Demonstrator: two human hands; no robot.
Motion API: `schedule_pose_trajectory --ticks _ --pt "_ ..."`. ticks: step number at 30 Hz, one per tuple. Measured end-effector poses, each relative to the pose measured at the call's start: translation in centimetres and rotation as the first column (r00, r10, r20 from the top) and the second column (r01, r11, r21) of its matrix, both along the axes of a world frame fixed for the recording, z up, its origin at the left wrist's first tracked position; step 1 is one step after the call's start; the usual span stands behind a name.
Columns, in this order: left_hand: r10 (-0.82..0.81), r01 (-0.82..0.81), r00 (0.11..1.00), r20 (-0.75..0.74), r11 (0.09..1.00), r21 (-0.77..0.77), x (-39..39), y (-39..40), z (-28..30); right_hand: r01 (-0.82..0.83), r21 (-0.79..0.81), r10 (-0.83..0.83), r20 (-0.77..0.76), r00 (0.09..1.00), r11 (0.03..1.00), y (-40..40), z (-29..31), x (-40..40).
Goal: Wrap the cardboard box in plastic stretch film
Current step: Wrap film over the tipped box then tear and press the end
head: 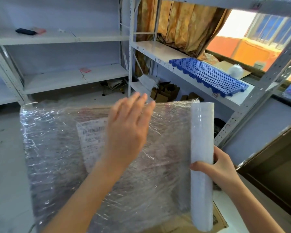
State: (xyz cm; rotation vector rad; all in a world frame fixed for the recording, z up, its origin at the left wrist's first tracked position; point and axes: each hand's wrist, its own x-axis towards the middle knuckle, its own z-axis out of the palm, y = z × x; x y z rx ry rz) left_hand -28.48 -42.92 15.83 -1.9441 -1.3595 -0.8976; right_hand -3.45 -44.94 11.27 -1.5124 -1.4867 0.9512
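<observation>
Box: large brown cardboard box, already covered by several layers of clear plastic stretch film, filled the middle of the view.
Handling: box looked stiff and probably bulky; film was thin, soft, clingy and easy to tear, so it was better to pull from the roll than from the sheet.
Roll: white stretch film roll stood upright at 3 o'clock of the box, beside its edge.
Right hand: fingers curled around the roll's middle.
Left hand: fingers spread and straight over the film; contact could not be told.
Writing: white shipping label under the film, blurred, not readable.
Behind: blue perforated plastic panel on a shelf at 1 o'clock.
</observation>
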Motion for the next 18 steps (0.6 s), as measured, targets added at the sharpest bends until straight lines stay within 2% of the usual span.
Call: schedule_pose_trajectory --ticks 1,3,5,8,15,18 --pt "-0.04 0.04 0.998 -0.046 0.999 0.004 0.7 -1.0 -1.3 -0.007 -0.002 0.007 0.009 1.0 1.0 0.1 0.0 0.0" --pt "-0.119 0.105 0.979 -0.166 0.99 -0.093 2.4 -3.2 -4.5 -0.018 -0.003 0.018 0.027 0.999 1.0 0.4 -0.2 0.1" --pt "-0.102 0.052 0.958 -0.268 0.981 -0.187 3.0 -4.5 -7.6 -0.033 0.001 0.033 0.037 0.999 0.999 0.6 -0.4 0.2" --pt "-0.067 0.006 0.964 -0.256 0.973 -0.232 2.8 -4.4 -9.4 -0.064 -0.001 0.064 0.053 0.997 0.998 0.6 -0.7 0.2" --pt "-0.02 -0.044 0.975 -0.222 0.96 -0.276 2.8 -3.5 -8.8 -0.141 -0.031 0.143 0.066 0.988 0.99 -0.2 -0.8 0.4" --pt "-0.014 -0.045 0.976 -0.217 0.963 -0.264 2.7 -3.4 -8.6 -0.105 0.0 0.105 0.092 0.99 0.994 -0.6 -0.7 0.3"
